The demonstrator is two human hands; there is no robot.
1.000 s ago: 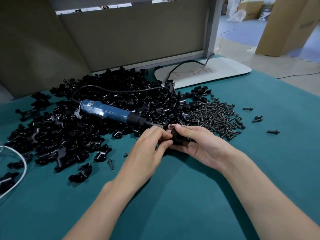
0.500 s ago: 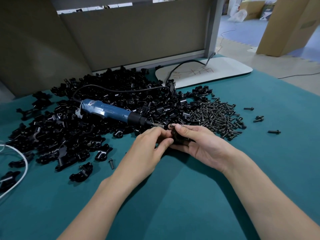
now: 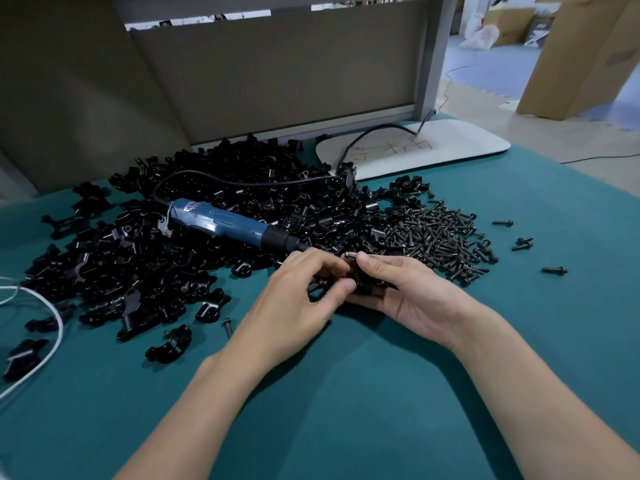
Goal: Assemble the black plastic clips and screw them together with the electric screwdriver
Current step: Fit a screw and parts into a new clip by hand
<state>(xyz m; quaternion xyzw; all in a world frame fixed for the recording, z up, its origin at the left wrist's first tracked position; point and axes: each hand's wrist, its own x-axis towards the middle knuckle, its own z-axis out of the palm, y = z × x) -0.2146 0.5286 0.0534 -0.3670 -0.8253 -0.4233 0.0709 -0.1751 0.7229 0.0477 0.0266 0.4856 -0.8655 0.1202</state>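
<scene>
My right hand [image 3: 412, 296] grips a black plastic clip [image 3: 363, 278] with a screw head [image 3: 349, 255] standing up by its thumb. My left hand [image 3: 298, 303] meets it from the left, fingers curled against the clip and pinching a small screw [image 3: 317, 284]. Just behind both hands lies the blue electric screwdriver [image 3: 228, 225] on a big heap of black clips [image 3: 194, 237], its tip pointing toward my hands. A pile of dark screws [image 3: 446, 237] sits to the right of the heap.
Loose screws [image 3: 553, 270] lie scattered at the right on the green mat [image 3: 346, 410]. A finished clip [image 3: 169, 344] and a single screw [image 3: 227, 326] lie left of my arm. A white cable [image 3: 52, 337] curves at the left edge. A white board [image 3: 433, 147] sits behind.
My left hand's fingers have shifted slightly on the clip and screw. Both hands stay in the same place.
</scene>
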